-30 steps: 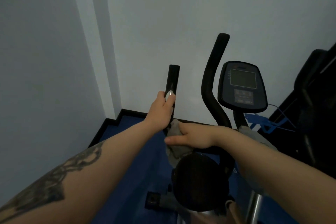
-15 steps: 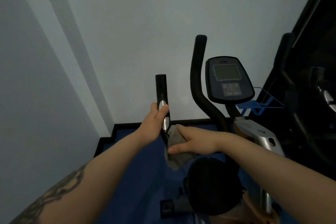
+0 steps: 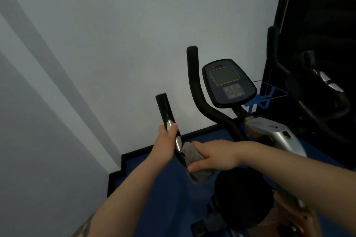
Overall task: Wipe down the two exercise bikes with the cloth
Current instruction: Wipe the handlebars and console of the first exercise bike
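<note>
An exercise bike stands in front of me, with a dark console [image 3: 229, 82], a silver frame [image 3: 273, 131] and a black saddle [image 3: 242, 198] below. My left hand [image 3: 166, 144] grips the bike's near black handlebar [image 3: 163, 107] beside its silver sensor strips. My right hand [image 3: 213, 157] holds a grey cloth [image 3: 194, 161] wrapped round the lower bend of that same handlebar, just below my left hand. The far handlebar [image 3: 196, 86] rises untouched. A second black bike [image 3: 317, 92] stands at the right edge, partly cut off.
White walls close in on the left and ahead, meeting at a corner. The floor [image 3: 154, 169] is blue with a black skirting edge. A blue wire-frame object [image 3: 260, 100] sits between the two bikes behind the console.
The view has swung left and tilted, bringing the second bike into sight on the right. My right hand with the cloth has slid slightly along the handlebar bend; my left hand keeps its grip.
</note>
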The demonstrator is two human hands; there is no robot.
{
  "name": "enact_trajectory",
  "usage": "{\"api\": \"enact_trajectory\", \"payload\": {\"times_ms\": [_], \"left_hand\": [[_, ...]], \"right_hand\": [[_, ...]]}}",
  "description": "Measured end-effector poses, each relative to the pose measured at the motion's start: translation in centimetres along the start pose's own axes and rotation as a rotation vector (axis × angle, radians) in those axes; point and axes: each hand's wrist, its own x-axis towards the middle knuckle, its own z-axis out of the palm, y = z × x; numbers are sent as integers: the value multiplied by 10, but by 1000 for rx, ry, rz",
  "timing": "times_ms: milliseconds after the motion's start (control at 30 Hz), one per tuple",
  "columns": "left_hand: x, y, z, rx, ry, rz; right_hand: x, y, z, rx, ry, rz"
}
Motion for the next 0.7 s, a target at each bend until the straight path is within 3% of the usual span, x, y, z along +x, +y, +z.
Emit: {"api": "enact_trajectory", "payload": {"times_ms": [167, 333, 433, 533, 700], "left_hand": [[17, 15, 5, -56, 114, 8], [31, 11, 20, -77, 303, 164], [34, 4, 20, -83, 325, 180], [35, 4, 20, -87, 330, 194], [35, 2, 19, -74, 316, 211]], "right_hand": [[16, -19, -7, 217, -67, 34], [-6, -3, -4, 49, 9, 4], [-3, -2, -8, -6, -79, 23], [16, -16, -7, 173, -150, 55], [-5, -2, -12, 88, -83, 22]]}}
